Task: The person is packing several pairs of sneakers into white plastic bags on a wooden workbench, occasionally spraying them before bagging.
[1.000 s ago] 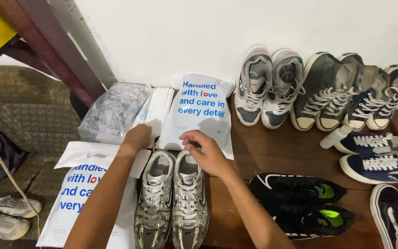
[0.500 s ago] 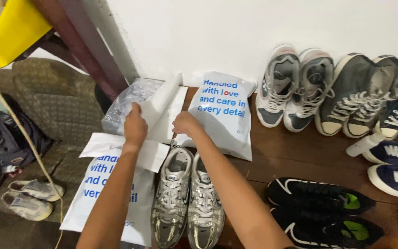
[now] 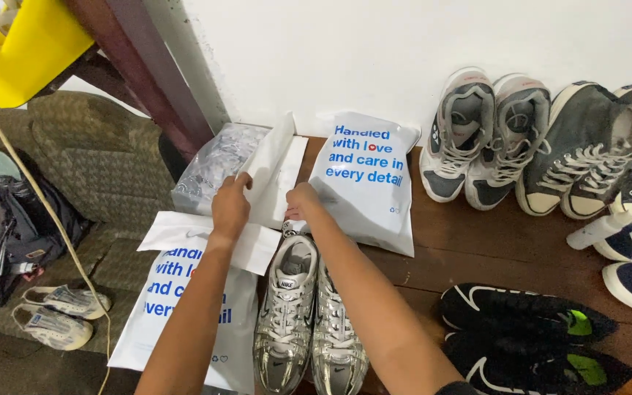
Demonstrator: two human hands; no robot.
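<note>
sneakers (image 3: 309,329) before hands (image 3: 265,205), bag (image 3: 366,183) right, wall (image 3: 418,51) behind

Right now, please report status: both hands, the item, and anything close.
Left hand and right hand both gripping white paper sheets. Sheets lifted over clear plastic bag. Silver sneakers below the arms, printed white bag beside right hand.

Both forearms are bare all the way down from the bottom edge of the shot, no sleeves over them, no watch, no bracelets that I can see. The left hand (image 3: 230,206) and right hand (image 3: 304,201) have no gloves and no rings showing. Only bit of clothing is a sliver of black fabric at the right elbow, right at the frame's bottom edge. Slim arms, that's about it.
</note>
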